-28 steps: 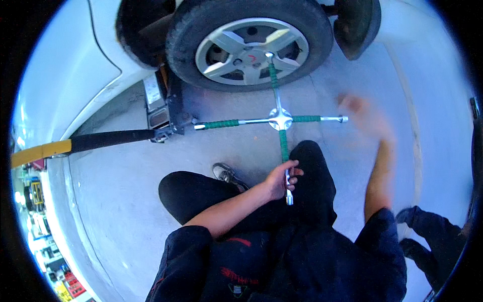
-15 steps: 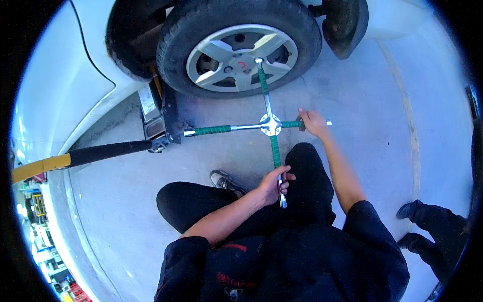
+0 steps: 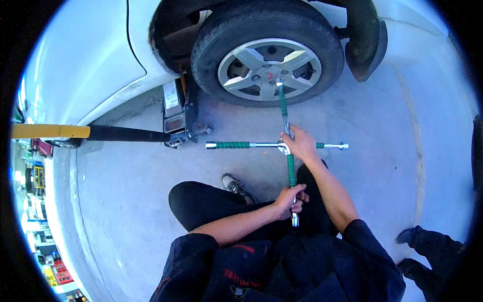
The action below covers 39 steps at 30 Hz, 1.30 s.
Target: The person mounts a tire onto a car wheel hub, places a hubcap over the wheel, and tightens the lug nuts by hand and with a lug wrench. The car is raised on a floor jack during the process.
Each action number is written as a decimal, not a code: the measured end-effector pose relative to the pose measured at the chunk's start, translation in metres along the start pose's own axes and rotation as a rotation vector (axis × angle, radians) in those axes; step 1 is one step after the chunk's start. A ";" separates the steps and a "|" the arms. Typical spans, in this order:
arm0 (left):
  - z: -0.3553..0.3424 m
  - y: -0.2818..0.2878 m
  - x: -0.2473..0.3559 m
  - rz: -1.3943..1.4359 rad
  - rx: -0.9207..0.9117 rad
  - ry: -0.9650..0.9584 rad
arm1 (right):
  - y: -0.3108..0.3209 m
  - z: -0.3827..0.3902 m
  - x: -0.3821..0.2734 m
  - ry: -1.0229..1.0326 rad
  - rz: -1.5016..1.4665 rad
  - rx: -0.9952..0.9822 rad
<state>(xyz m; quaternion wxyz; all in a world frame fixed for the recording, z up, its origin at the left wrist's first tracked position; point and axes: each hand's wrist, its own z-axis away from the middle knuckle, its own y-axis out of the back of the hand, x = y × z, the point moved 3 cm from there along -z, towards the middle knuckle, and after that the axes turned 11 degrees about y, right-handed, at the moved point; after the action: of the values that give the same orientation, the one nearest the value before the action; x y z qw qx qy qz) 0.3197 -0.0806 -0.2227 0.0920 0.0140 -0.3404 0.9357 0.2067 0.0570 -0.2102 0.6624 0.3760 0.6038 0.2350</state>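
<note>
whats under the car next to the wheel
A floor jack sits under the white car beside the wheel, its black-and-yellow handle sticking out. Its lifting point is hidden.

Landmark: floor jack (image 3: 178,113), beside the wheel.

- Label, upper (image 3: 171,94): on the jack's top face; rectangular, white with dark print.
- Label, lower (image 3: 174,122): just below the upper label on the jack; rectangular, pale, reddish tint.
- Packages (image 3: 58,274): well below-left of the jack, on shelving; small red and yellow boxes, blurred.
</note>
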 end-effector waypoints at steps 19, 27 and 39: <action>0.026 0.052 0.040 -0.041 0.240 0.060 | 0.007 -0.020 -0.100 0.294 0.365 -0.265; 0.045 0.064 0.054 -0.127 0.333 -0.098 | 0.007 0.033 -0.010 0.228 0.574 0.446; 0.031 0.088 0.046 -0.237 0.240 0.010 | -0.124 0.100 0.069 -0.221 -1.014 -0.472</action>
<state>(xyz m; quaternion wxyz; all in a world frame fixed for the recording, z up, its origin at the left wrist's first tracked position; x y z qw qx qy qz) 0.2578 -0.1590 -0.2501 0.2011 0.0604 -0.2215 0.9523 0.2972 0.0132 -0.3513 0.8176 -0.0965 0.5670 -0.0244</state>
